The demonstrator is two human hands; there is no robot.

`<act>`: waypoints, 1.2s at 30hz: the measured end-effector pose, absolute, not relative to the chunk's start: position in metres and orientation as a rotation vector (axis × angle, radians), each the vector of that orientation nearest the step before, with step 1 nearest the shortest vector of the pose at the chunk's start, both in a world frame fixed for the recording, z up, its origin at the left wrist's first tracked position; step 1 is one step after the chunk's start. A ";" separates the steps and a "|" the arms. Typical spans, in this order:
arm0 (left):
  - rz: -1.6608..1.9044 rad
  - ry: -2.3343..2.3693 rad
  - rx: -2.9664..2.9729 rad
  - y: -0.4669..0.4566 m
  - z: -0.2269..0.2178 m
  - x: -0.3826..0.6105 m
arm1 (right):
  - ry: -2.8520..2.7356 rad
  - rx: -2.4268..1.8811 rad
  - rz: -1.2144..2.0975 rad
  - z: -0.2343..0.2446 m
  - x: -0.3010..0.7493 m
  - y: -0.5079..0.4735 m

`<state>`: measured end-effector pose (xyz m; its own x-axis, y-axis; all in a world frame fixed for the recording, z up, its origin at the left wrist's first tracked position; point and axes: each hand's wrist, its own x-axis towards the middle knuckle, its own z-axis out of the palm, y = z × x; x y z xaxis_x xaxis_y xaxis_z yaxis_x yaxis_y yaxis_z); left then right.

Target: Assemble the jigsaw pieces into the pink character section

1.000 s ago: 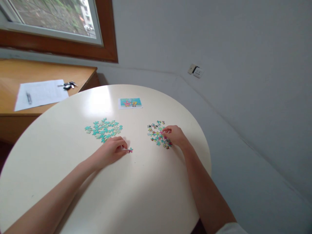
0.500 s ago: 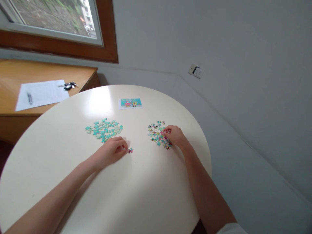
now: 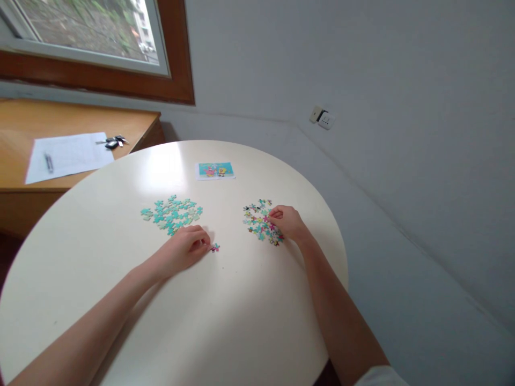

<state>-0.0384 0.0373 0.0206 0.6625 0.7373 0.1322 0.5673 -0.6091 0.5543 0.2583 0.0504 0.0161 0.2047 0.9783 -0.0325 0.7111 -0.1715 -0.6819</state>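
While the left hand (image 3: 187,247) pinches a puzzle bit (image 3: 216,247) and the right hand (image 3: 288,222), its grip unclear, touches the mixed pile (image 3: 260,220), a dragging palm could scatter it.

Teal pieces (image 3: 174,215), multicoloured pieces (image 3: 260,220), cream table (image 3: 241,305)

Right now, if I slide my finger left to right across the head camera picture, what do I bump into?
Pen → bunch of keys → teal jigsaw pieces → small pink-and-teal jigsaw bit → multicolored jigsaw pieces → white wall socket.
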 end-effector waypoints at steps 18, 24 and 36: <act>0.480 1.007 2.408 0.036 0.024 -0.038 | -1.657 -1.712 0.562 0.014 0.256 0.052; 0.472 1.004 2.425 0.037 0.022 -0.038 | -1.411 -1.589 0.722 0.014 0.254 0.055; 0.468 1.014 2.423 0.037 0.023 -0.038 | -1.290 -1.524 0.831 0.018 0.247 0.051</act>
<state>-0.0383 0.0372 0.0234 0.6688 0.7325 0.1274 0.5726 -0.6168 0.5401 0.2473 0.0512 0.0179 0.2153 0.9738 0.0731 0.3361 -0.0036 -0.9418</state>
